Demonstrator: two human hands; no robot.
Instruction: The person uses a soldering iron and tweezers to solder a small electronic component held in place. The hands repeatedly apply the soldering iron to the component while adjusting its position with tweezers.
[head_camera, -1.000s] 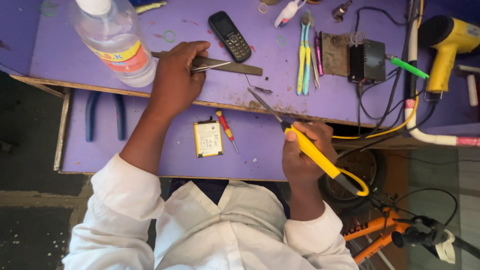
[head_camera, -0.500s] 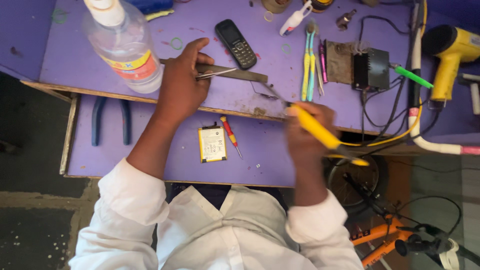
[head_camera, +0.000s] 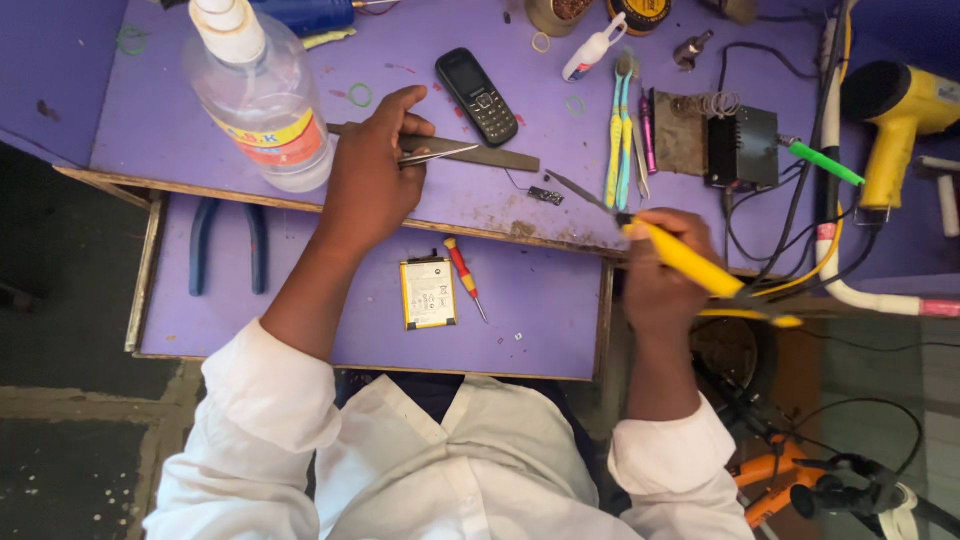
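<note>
My left hand (head_camera: 372, 170) grips metal tweezers (head_camera: 440, 153), their tips pointing right over the purple bench top (head_camera: 160, 110), beside a long dark file (head_camera: 495, 157). My right hand (head_camera: 665, 270) holds a yellow-handled soldering iron (head_camera: 690, 262); its metal tip (head_camera: 580, 190) reaches up-left toward a tiny dark component (head_camera: 545, 194) on the bench. A flat phone battery (head_camera: 428, 292) and a small red screwdriver (head_camera: 465, 276) lie on the lower purple shelf (head_camera: 300, 320) between my arms.
A clear plastic bottle (head_camera: 262, 95) stands left of my left hand. A black keypad phone (head_camera: 477, 95), toothbrushes (head_camera: 620, 130), a black box with cables (head_camera: 742, 147), a yellow heat gun (head_camera: 900, 115) and blue pliers (head_camera: 228, 245) lie around.
My right hand has risen from the lower shelf to the bench edge, swinging the iron's tip up toward the small component. My left hand stays on the tweezers.
</note>
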